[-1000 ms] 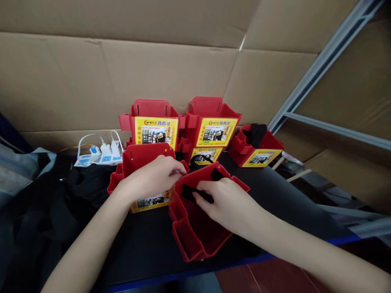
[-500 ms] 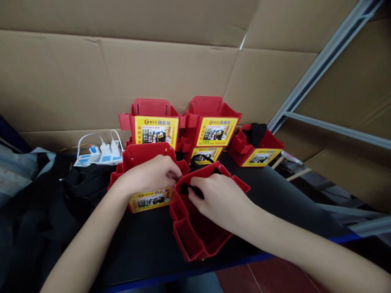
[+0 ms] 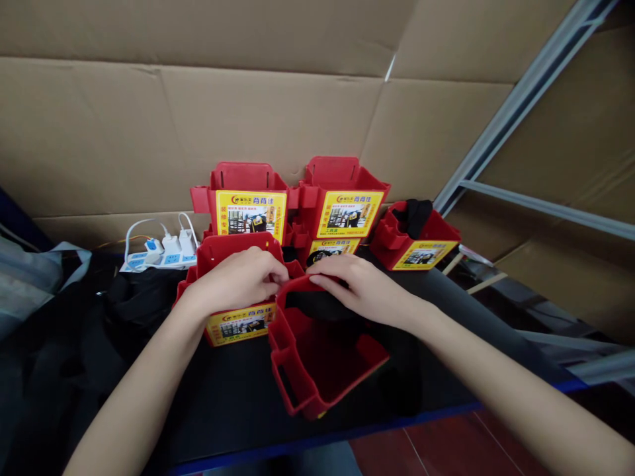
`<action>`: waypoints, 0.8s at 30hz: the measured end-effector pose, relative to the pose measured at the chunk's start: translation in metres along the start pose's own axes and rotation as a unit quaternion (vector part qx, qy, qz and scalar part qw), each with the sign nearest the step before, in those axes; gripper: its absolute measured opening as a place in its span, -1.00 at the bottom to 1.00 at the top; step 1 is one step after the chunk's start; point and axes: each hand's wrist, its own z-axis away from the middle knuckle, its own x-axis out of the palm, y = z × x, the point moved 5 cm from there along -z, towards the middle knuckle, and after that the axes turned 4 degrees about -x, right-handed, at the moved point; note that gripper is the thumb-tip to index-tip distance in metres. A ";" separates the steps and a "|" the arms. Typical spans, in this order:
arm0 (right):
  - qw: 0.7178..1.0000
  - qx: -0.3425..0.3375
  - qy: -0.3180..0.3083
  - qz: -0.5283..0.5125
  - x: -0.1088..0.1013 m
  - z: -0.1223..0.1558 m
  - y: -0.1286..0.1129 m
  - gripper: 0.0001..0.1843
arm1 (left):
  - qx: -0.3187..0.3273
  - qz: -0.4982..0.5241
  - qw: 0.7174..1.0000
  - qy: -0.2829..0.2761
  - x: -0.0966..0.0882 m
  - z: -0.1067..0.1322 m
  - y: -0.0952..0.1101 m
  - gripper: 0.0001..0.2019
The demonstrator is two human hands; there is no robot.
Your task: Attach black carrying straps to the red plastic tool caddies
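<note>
A red plastic box (image 3: 317,363) lies tilted on the black bench top, its open side facing me. A black strap (image 3: 322,304) runs across its upper wall. My left hand (image 3: 238,281) pinches the box's top left corner where the strap ends, fingers curled. My right hand (image 3: 360,287) rests over the top edge, fingers pressed on the strap. Right behind my left hand stands another red box with a yellow label (image 3: 237,322).
More red labelled boxes (image 3: 347,198) stand stacked against the cardboard wall; one at the right (image 3: 421,244) holds black strap. A white power strip (image 3: 159,254) with plugs lies at left beside black cloth (image 3: 64,344). A metal rack frame (image 3: 520,106) rises at right. The bench's blue front edge (image 3: 377,430) is near.
My right hand moved from inside the box up to its top edge, drawing the strap along the wall. The box tipped and shifted slightly toward me. My left hand stayed at the corner.
</note>
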 end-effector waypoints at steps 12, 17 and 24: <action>0.995 -0.023 -0.042 -0.083 0.001 0.004 0.019 -0.69 | -0.043 -0.161 0.978 0.126 -0.005 -0.003 0.003 -0.75; 0.995 -0.048 -0.038 -0.079 0.003 0.006 0.016 -0.72 | -0.213 -0.213 0.916 0.266 -0.045 0.020 -0.031 -0.76; 0.998 -0.029 0.001 -0.058 0.008 0.005 0.021 -0.73 | -0.183 -0.211 0.927 0.249 -0.061 0.051 -0.038 -0.65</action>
